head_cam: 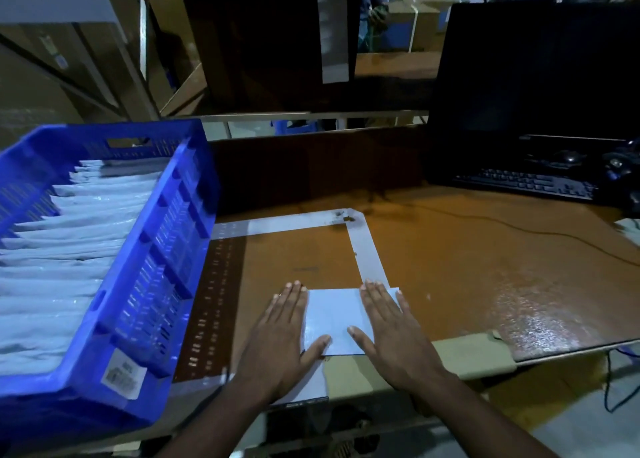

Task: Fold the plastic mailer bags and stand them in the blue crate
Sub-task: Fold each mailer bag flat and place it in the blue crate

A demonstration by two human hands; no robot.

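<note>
1. The folded mailer bag (334, 322) is lying flat on the wooden table (467, 267), at the near edge, just inside the near right corner of the taped frame (367, 250) marked on the tabletop. Every place below is being given relative to this bag.
2. The left hand (282, 336) is pressing flat on the bag's left part, fingers spread and extended, thumb reaching inward. It is open and gripping nothing.
3. The right hand (388, 326) is pressing flat on the bag's right part in the same way: palm down, open, holding nothing, thumb pointing toward the other thumb.
4. Judging from this, the person is flattening a fold. To do it well, the palms should be sliding outward from the bag's middle toward its edges, pushing trapped air out so the crease is setting sharply.
5. Slick plastic is likely springing back, so one palm should be keeping weight on the bag while the other is shifting to pick it up.
6. Another pale sheet (304, 385) is showing under the bag's near left side, hanging over the table edge; whether it is part of the same bag cannot be told.
7. The blue crate (145, 250) is standing left of the bag, with rows of folded bags (69, 243) already standing inside. The pressed bag is probably going there next, upright.
8. A keyboard (526, 182) and dark monitor (540, 73) are sitting far right of the bag, well apart.
</note>
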